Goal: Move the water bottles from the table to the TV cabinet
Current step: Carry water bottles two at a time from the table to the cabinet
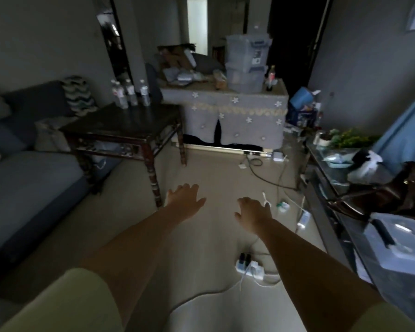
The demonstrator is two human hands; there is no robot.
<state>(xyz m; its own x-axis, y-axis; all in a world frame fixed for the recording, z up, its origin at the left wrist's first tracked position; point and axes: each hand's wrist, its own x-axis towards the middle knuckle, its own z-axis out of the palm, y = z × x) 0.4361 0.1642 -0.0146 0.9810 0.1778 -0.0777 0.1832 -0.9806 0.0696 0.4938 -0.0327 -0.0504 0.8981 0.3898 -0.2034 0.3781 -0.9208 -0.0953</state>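
Both arms reach forward over the pale floor. The left hand (pixel 184 200) hangs palm down with fingers spread and relaxed, holding nothing; the right hand (pixel 254 210), at its three o'clock, is likewise loose and touches nothing. The clear plastic water bottles (pixel 130 94) stand clustered at the dark wooden square table's (pixel 130 123) far left corner, toward eleven o'clock, well apart from both hands.

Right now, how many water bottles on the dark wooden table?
3 clearly, clustered at the table's far-left corner: left, middle, right. The blur near the leftmost may hide another.
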